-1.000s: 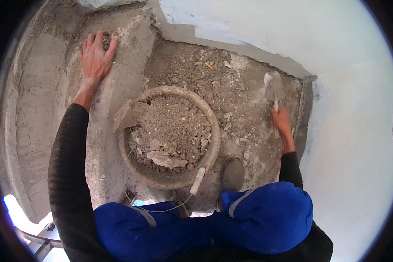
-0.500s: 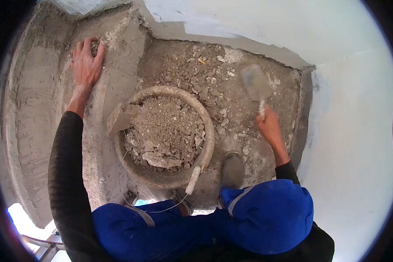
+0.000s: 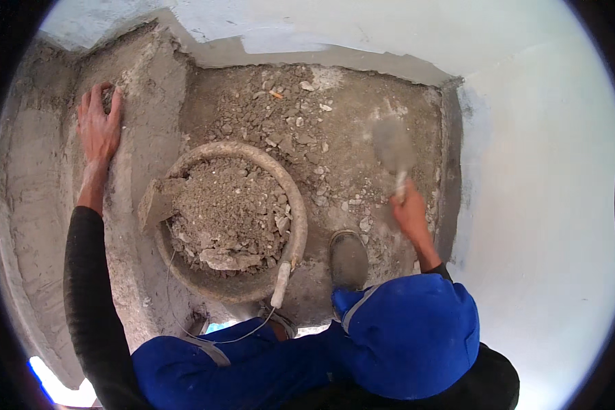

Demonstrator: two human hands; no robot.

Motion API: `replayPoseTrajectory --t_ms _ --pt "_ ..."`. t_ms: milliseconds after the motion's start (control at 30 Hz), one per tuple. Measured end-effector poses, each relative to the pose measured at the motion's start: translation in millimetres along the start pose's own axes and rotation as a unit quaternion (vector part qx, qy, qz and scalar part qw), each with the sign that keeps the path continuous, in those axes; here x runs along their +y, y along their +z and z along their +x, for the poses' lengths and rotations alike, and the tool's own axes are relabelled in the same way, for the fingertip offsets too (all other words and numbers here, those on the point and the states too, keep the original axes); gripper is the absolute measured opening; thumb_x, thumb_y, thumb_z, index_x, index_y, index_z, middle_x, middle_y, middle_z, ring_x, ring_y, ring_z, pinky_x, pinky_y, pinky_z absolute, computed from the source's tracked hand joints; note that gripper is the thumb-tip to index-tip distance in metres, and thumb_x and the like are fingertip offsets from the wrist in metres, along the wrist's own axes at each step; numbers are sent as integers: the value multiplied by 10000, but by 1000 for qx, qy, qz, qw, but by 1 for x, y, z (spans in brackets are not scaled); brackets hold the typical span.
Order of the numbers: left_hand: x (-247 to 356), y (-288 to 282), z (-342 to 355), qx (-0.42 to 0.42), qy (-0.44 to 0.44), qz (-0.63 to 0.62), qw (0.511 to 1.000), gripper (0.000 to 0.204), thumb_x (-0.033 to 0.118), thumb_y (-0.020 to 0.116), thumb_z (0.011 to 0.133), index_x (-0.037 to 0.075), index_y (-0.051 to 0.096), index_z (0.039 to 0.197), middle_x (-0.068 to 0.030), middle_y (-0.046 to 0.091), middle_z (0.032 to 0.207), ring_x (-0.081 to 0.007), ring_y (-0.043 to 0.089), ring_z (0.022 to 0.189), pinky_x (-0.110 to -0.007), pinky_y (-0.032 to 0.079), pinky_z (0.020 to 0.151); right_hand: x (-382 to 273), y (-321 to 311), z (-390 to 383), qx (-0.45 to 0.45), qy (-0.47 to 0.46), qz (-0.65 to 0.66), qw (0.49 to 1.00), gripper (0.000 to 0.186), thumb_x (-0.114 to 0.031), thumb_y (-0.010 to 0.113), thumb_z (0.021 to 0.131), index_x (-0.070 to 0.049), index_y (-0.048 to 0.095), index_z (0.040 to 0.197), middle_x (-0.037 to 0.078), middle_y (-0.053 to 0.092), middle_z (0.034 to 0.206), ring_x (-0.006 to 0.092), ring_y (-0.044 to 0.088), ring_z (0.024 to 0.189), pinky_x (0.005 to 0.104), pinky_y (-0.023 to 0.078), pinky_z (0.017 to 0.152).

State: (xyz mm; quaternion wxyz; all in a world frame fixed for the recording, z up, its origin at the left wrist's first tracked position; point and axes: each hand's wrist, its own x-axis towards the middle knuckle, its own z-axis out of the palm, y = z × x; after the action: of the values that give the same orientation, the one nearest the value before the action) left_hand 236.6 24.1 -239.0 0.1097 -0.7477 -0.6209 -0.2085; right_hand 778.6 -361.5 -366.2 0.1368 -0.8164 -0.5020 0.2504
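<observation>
My right hand [image 3: 411, 212] is closed around the handle of a trowel [image 3: 393, 145]. Its blade is blurred and lies over the dusty floor, among crumbs of rubble. On the rough concrete ledge [image 3: 140, 126] at the left rests my left hand [image 3: 100, 130], fingers bent and thumb apart, with no tool in it. Between my arms stands a round bucket [image 3: 296, 198], filled with grey rubble [image 3: 229, 205] and larger chunks. A wire handle with a pale grip [image 3: 280, 285] hangs over its near right rim. At its left rim sticks out a flat, dust-covered piece [image 3: 158, 201].
Broken mortar lumps [image 3: 287, 130] lie scattered beyond the bucket. A pale wall [image 3: 540, 178] bounds the floor at the right and far side, with a bare grey strip along its foot. My boot [image 3: 348, 260] stands right of the bucket, below my blue-trousered knee [image 3: 410, 335].
The view has shifted, moving the bucket and ledge leftward in the picture. Relative to the floor, my right hand has drawn the trowel nearer to me and rightward. My left hand stays on the ledge.
</observation>
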Motion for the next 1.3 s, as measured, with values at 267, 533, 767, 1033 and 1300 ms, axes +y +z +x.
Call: replayPoseTrajectory --t_ms 267,533,767,1033,1300 --pt "-3 6 2 9 29 10 1000 482 533 515 1028 161 622 1315 -114 608 1298 -341 554 1243 -475 419 1051 85 -21 13 39 174 189 966 271 -95 609 922 22 553 1160 132 624 715 222 627 545 414 508 481" --pt "-7 3 1 -1 33 13 999 493 519 510 1035 131 621 1319 -125 604 1323 -343 554 1253 -476 418 1055 5 15 -53 -27 32 30 999 446 -165 649 905 39 521 1280 346 664 1065 524 650 990 569 513 869" --pt "-2 3 4 -22 26 17 999 502 527 500 1038 134 622 1326 -138 603 1333 -349 554 1261 -472 412 1066 68 -24 -47 106 213 -104 966 499 -146 632 918 45 450 1340 379 661 1011 554 646 965 621 499 846" --pt "-11 -1 2 -6 36 35 999 476 512 514 1032 142 621 1311 -144 605 1291 -358 552 1247 -480 438 1031 13 24 -95 13 93 0 996 472 -135 635 911 7 459 1325 357 666 905 580 626 893 636 489 804" --pt "7 -2 -1 17 6 3 1000 472 527 552 995 166 641 1285 -144 617 1259 -373 550 1237 -518 430 1016 -53 -32 69 69 -136 -184 971 395 -153 636 927 -140 500 1298 202 698 1066 468 670 932 598 516 727"
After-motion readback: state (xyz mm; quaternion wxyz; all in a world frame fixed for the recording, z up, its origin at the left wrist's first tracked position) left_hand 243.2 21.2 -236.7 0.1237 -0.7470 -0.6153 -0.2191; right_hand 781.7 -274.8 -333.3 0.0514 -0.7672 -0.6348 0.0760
